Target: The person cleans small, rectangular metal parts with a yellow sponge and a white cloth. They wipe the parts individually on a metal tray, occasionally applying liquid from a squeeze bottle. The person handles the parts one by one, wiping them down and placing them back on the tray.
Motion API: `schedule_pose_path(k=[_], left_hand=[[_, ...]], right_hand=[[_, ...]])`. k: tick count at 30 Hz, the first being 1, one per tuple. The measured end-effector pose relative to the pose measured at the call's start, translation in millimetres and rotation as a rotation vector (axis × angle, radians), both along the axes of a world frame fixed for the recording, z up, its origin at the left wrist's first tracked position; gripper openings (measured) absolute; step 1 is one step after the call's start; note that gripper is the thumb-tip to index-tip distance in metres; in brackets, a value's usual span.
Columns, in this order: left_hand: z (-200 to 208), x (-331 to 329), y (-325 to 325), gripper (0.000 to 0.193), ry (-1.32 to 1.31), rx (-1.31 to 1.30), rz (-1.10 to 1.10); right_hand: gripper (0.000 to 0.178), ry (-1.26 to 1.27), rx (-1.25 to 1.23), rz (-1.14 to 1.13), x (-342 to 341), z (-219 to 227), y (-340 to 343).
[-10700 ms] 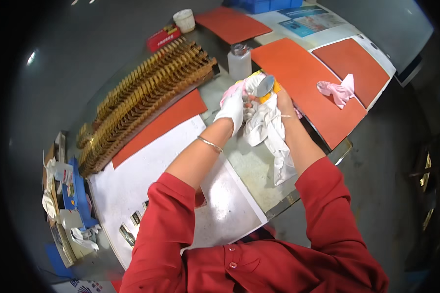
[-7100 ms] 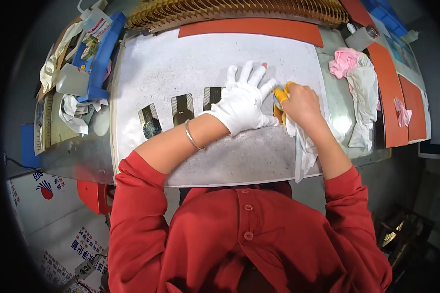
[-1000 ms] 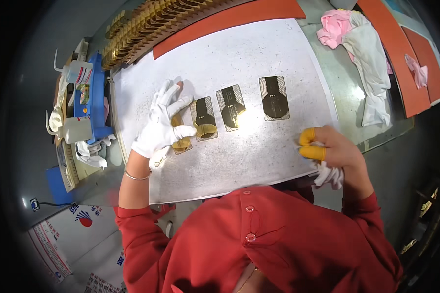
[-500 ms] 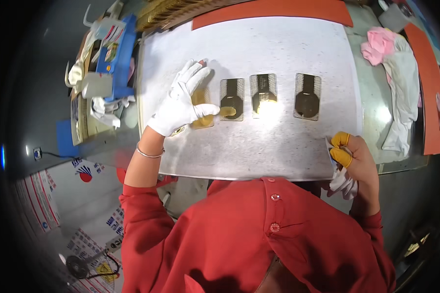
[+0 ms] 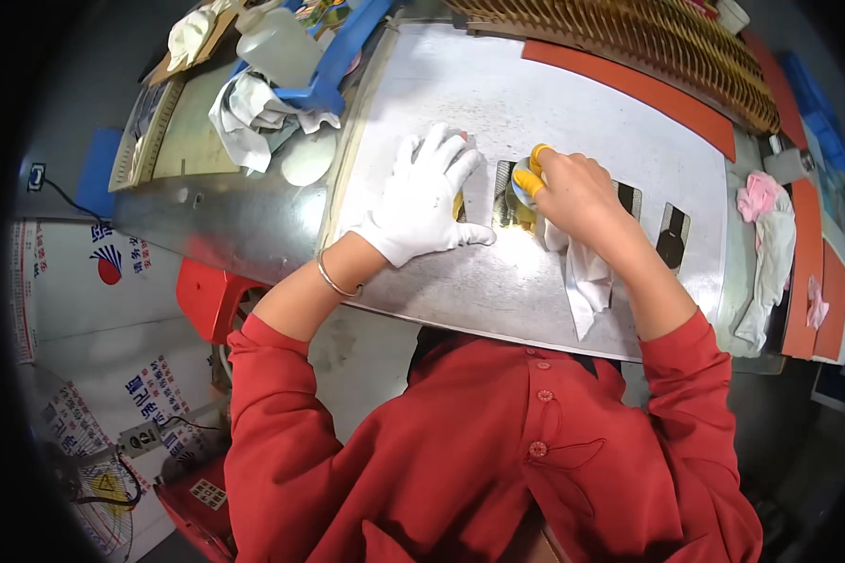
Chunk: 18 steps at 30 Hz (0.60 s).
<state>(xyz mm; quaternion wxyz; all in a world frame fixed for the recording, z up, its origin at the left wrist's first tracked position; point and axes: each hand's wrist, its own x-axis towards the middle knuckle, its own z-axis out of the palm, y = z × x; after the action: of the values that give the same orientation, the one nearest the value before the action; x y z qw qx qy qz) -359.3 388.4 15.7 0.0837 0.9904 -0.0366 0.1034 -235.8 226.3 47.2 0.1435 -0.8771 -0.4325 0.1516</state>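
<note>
White-gloved left hand splays palm down; the right hand curls its grip around white cloth.

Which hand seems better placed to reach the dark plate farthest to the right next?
Probably the right hand: it is nearer to that dark plate, though it holds a white cloth. The gloved left hand is spread farther left.

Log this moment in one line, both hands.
left hand: gloved, spread over white sheet | right hand: yellow finger covers, white cloth held, at patterned card
</note>
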Motion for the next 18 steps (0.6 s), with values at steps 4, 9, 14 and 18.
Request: schedule_pose_path(k=[4,9,14,18], left_hand=[[-6,0,2,0.087,0.015,-0.012,0.037],[-10,5,2,0.085,-0.02,-0.046,0.041],[-9,12,2,0.085,0.081,-0.032,0.051],[-11,14,6,0.085,0.047,-0.045,-0.002]], right_hand=[[0.023,-0.041,-0.067,-0.038,3,-14,29],[0.025,-0.06,-0.097,-0.096,7,-29,41],[0.022,-0.09,-0.059,-0.144,-1,-35,39],[0.02,-0.069,-0.064,-0.131,-11,-33,33]])
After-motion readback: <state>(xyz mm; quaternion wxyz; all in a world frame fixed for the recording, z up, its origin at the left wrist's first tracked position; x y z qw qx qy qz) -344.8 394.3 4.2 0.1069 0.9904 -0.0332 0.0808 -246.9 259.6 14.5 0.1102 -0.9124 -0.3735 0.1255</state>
